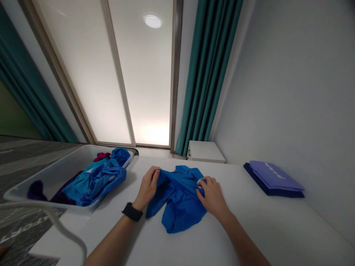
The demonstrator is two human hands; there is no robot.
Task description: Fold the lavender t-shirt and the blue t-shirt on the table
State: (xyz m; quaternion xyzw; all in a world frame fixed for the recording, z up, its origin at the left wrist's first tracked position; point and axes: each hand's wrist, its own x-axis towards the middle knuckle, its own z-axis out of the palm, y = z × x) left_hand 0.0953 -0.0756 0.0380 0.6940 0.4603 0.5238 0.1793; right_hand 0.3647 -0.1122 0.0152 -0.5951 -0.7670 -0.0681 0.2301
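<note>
a round ceiling lamp (152, 21) is glowing brightly overhead, while a frosted glass panel (149, 125) is flaring into near-white glare at its lower end. soft shadows are falling on the white table (257, 229) beside the plastic bin (47, 181) and under the blue shirt (177, 218). wide-angle distortion is bending the teal curtain (208, 74) and the metal frame (175, 74) toward the top edge, while detail is softening slightly along the left edge.

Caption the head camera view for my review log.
Left hand and right hand grip a blue garment on a white table beside a clothes-filled plastic bin.
</note>
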